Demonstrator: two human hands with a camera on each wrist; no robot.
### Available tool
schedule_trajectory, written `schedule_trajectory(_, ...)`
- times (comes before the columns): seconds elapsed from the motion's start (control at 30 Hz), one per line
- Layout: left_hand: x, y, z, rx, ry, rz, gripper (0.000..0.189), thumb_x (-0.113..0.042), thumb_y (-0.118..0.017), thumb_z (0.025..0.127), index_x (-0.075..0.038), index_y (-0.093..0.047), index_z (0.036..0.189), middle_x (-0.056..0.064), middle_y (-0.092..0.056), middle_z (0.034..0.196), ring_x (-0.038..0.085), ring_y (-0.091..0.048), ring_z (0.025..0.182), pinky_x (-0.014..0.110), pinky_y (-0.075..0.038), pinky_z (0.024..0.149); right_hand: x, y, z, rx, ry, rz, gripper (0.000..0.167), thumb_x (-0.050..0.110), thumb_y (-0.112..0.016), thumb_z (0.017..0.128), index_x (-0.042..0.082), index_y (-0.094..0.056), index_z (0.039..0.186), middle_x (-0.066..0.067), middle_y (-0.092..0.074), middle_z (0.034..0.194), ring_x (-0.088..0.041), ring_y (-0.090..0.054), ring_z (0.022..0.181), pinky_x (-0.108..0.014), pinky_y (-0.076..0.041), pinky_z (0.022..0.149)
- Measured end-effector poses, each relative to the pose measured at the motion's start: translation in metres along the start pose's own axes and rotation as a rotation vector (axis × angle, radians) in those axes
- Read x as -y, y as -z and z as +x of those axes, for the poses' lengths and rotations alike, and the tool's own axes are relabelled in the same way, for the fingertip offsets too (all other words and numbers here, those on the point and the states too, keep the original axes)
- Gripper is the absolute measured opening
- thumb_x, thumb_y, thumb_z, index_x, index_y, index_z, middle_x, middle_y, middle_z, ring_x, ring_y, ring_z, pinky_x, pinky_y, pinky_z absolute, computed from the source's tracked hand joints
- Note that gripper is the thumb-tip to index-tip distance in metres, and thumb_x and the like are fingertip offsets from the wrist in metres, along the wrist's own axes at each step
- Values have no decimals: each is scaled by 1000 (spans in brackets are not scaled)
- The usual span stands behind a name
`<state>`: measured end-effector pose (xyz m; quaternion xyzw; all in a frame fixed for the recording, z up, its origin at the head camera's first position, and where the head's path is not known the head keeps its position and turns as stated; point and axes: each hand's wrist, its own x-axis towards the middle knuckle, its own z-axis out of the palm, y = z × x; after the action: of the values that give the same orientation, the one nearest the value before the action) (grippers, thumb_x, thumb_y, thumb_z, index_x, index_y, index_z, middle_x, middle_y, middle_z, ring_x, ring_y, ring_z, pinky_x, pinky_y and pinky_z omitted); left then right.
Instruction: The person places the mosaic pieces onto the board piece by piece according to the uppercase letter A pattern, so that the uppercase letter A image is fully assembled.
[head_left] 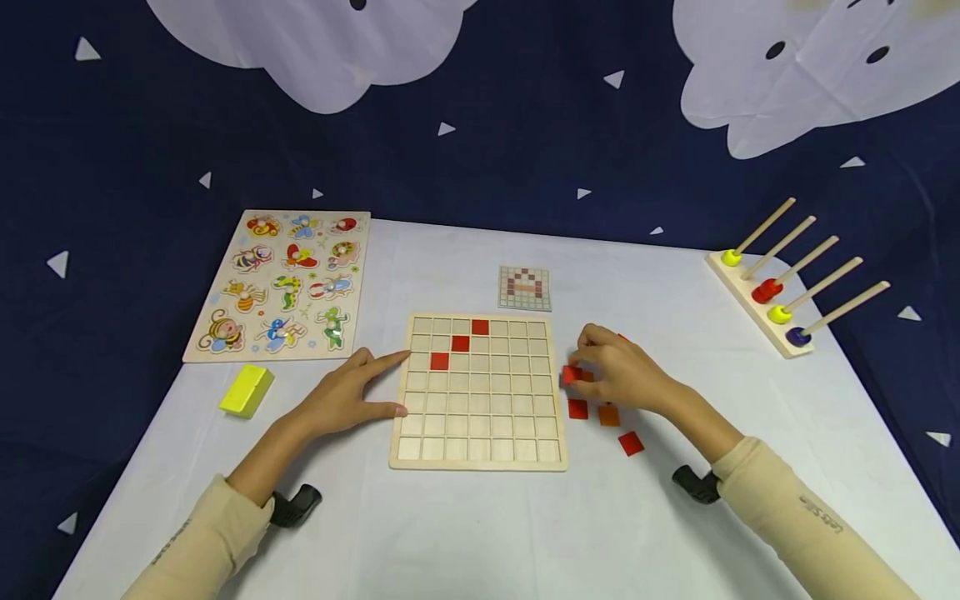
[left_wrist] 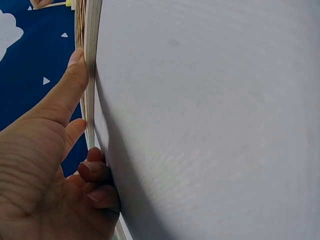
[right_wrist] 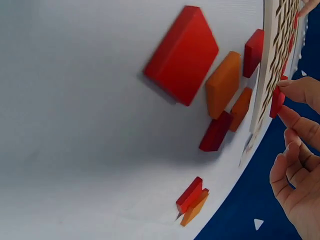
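A square wooden grid board (head_left: 480,465) lies on the white table, with three red tiles (head_left: 461,343) set in a diagonal in its upper cells. My left hand (head_left: 341,396) touches the board's left edge, index finger and thumb spread along it; its other fingers are curled in the left wrist view. Just off the board's right edge, my right hand (head_left: 618,367) pinches a red square tile (right_wrist: 277,100) between thumb and finger. Loose red tiles (head_left: 632,443) and orange tiles (head_left: 609,415) lie on the table below and around that hand, some partly hidden by it.
Behind the board lies a small pattern card (head_left: 524,307) with a printed grid. An insect peg puzzle (head_left: 315,283) and a yellow block (head_left: 247,391) are at left. A bead stacker (head_left: 765,304) with slanting wooden pegs stands at far right.
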<state>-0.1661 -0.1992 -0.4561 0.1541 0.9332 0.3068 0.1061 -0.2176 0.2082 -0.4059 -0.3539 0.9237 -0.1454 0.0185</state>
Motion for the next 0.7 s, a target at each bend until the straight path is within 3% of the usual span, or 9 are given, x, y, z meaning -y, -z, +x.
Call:
schedule_trajectory(0.23,2,-1,-1,8,3,2,86,-47,-82,77,-23,-44,151,4,-40,89,15,-32,70,28,-30,61,16,-7,15,-11,64,10,26,20,-85,77,4,-77,95,-1,-52,95,-13,-49,85,-27,-47,70)
schedule_trajectory(0.7,-1,2,0,6,4,6,86,-46,-82,78,-23,-44,151,5,-40,89,15,-33,70,29,-30,61,60,-14,64,64,129,22,27,25,-82,80,7,-76,99,-1,-51,97,-14,-49,86,-29,-46,73)
